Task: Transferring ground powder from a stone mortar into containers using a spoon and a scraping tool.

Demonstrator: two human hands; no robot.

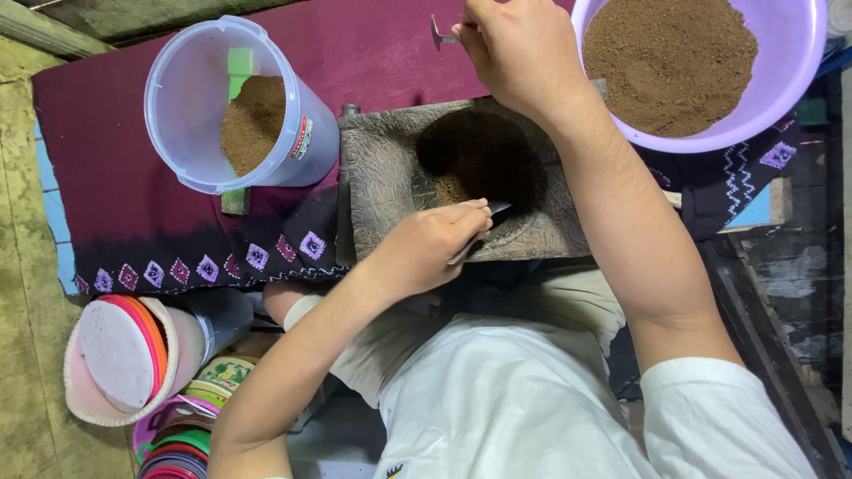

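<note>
At frame centre, a stone mortar (390,177) holds brown powder, its hollow mostly shadowed. The left hand (426,248) grips a metal blade (484,231) at its rim; the right hand (519,49) pinches a spoon (441,35), partly hidden. Clear tub (200,98) upper left and lilac basin (790,53) upper right hold powder.

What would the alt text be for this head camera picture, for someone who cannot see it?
Seen from above, a person's left hand holds a thin metal blade in a stone mortar of brown powder, while the right hand grips a metal tool above it. A clear tub and a purple bowl also hold powder.
</note>
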